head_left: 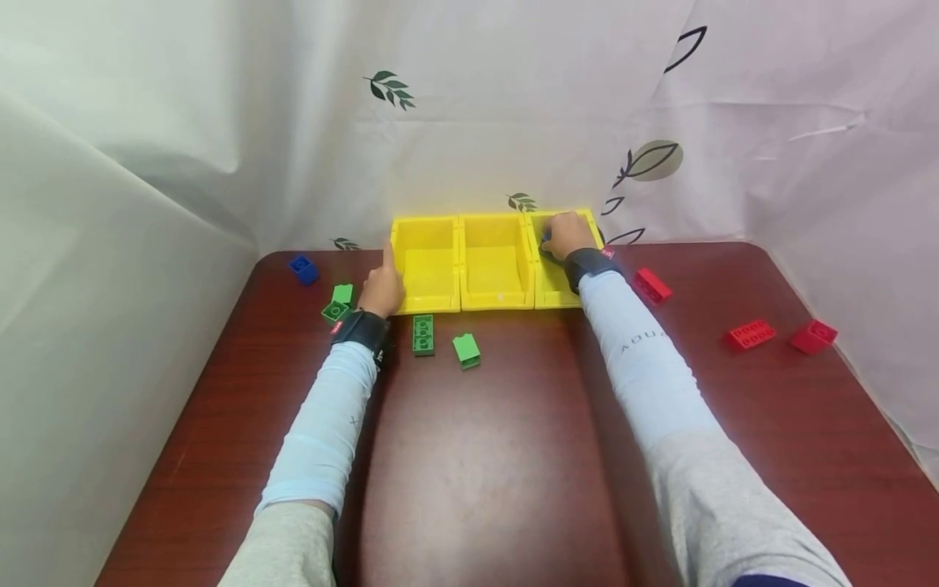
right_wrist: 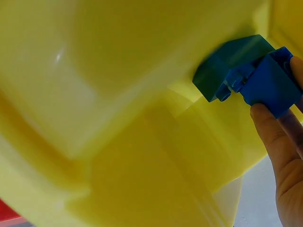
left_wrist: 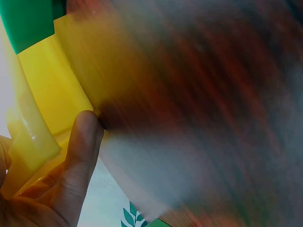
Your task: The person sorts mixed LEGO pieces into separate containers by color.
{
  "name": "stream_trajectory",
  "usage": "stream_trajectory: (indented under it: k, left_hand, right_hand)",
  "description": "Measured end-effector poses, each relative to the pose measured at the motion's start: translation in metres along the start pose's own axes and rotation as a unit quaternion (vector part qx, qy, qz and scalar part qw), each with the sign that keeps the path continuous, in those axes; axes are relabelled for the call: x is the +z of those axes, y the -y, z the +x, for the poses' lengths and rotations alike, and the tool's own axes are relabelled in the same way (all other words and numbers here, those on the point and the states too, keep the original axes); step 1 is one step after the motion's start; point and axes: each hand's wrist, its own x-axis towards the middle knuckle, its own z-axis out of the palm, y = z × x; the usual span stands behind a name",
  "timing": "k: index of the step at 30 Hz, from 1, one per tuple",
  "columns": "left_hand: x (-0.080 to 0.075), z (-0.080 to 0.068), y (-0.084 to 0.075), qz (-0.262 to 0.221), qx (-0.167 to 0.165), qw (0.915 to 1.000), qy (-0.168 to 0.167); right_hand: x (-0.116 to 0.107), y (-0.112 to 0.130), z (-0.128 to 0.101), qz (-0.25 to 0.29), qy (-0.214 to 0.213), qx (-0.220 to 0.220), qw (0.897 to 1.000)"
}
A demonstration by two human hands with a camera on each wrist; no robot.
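Blue brick (right_wrist: pixel 265 82) is pinched in the right hand (head_left: pixel 566 236) inside the rightmost yellow bin (head_left: pixel 557 285), at the table's far edge. Left hand (head_left: pixel 383 287) rests, fingers extended, against the leftmost bin (head_left: pixel 425 265). Step in hand appears to be placement; release calls for opening the fingers low in the bin.

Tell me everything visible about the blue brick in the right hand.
The blue brick is a small, glossy plastic building block with hollow sockets showing on one face. The right hand pinches it between its fingers, holding it tilted inside the rightmost yellow bin, near the back. Its reflection shows on the bin wall. Whether it touches the bin is unclear.
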Motion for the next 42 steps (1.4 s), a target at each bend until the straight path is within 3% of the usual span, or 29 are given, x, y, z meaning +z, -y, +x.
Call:
stream_trajectory:
  k: [10,18,28,34,42]
  left_hand:
    - [0.002,-0.001,-0.003,-0.002,0.012,0.9999,0.005]
    - [-0.008,0.000,0.000,-0.005,0.020,0.9997,-0.013]
    - [-0.015,-0.003,0.003,-0.009,0.009,0.9999,-0.010]
    - [-0.019,-0.001,0.001,-0.019,0.002,0.9998,-0.005]
    - [-0.016,0.001,0.003,0.002,0.004,1.0000,-0.004]
  right_hand:
    - [-0.003,-0.010,-0.009,-0.019,-0.005,0.009,1.000]
    - [-0.038,-0.004,-0.016,0.014,-0.018,0.022,1.000]
    - [-0.070,-0.031,-0.075,0.013,-0.016,0.024,1.000]
    - [-0.065,-0.049,-0.107,0.021,0.008,0.050,0.998]
    - [-0.037,-0.073,-0.125,0.026,0.086,0.084,0.992]
